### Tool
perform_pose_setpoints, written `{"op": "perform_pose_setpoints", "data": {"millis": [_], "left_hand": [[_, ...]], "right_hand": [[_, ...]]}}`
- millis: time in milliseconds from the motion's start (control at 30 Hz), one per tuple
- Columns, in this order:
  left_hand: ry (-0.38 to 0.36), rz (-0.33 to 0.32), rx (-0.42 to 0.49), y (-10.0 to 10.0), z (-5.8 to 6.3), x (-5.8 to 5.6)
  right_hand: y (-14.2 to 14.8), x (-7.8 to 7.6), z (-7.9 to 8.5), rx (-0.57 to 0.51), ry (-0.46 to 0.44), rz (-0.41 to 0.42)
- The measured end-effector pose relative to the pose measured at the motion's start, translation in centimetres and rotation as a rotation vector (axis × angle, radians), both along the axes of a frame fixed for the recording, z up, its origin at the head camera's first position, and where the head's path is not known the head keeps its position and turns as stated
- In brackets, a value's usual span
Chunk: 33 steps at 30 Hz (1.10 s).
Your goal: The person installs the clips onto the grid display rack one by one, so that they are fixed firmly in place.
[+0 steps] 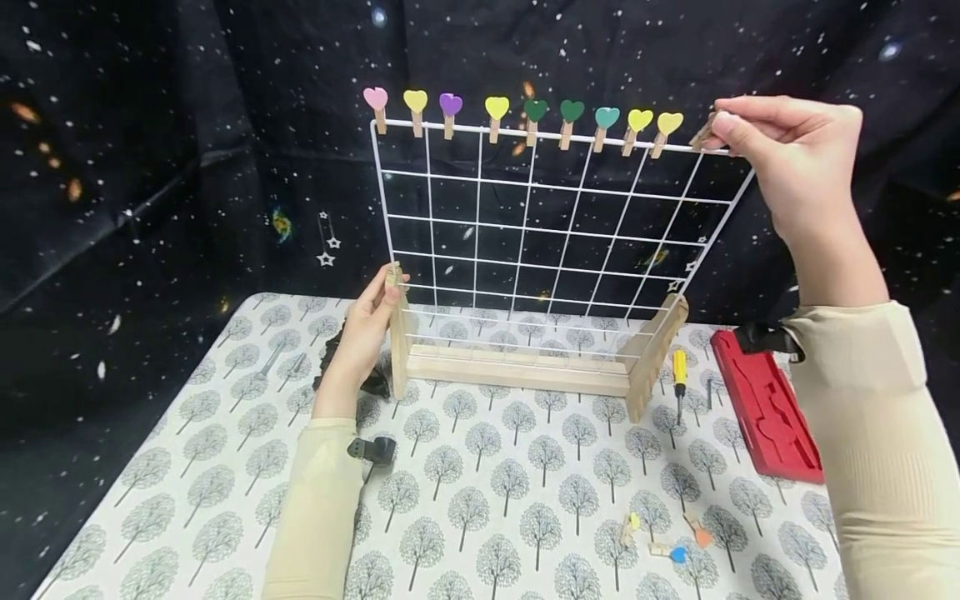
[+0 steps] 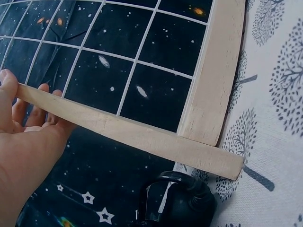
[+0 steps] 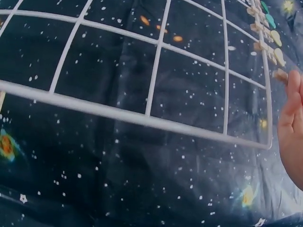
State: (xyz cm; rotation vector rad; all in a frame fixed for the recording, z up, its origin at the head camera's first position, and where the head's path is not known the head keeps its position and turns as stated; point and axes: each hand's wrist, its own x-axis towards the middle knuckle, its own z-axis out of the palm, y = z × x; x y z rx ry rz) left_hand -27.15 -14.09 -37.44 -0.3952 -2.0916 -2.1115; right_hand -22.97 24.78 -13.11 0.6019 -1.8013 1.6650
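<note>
A white wire grid panel stands upright in a wooden stand. Along its top wire sits a row of small wooden clothespins with hearts in pink, yellow, purple, green and teal. At the top right corner my right hand pinches a wooden clothespin against the top wire; its heart is hidden by the fingers. My left hand grips the top of the stand's left upright. In the left wrist view the thumb and fingers of the left hand lie on either side of that wooden upright.
Loose heart clothespins, yellow, orange and blue, lie at the front right of the tree-print tablecloth. A yellow screwdriver and a red tray are right of the stand. A black object sits behind the left forearm.
</note>
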Motion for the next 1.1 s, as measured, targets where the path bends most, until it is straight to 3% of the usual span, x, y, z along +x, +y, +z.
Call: {"op": "perform_pose_setpoints", "data": {"millis": [167, 300, 400, 667, 900, 1100], "left_hand": [[-0.003, 0.004, -0.013, 0.1, 0.4, 0.4], [-0.003, -0.001, -0.018, 0.3, 1.2, 1.1], [0.0, 0.0, -0.02, 0.3, 1.3, 1.3], [-0.01, 0.003, -0.007, 0.0, 0.3, 0.3], [0.005, 0.004, -0.001, 0.0, -0.1, -0.1], [0.004, -0.002, 0.007, 0.0, -0.2, -0.1]], "right_hand": [[-0.5, -0.4, 0.0, -0.016, 0.028, -0.036], [-0.8, -0.4, 0.4, 0.106, -0.003, -0.18], [-0.9, -0.5, 0.7, 0.223, -0.072, -0.234], [-0.3, -0.6, 0.9, 0.327, -0.206, -0.234], [-0.4, -0.7, 0.3, 0.478, -0.121, -0.33], [-0.3, -0.6, -0.2, 0.504, -0.07, -0.363]]}}
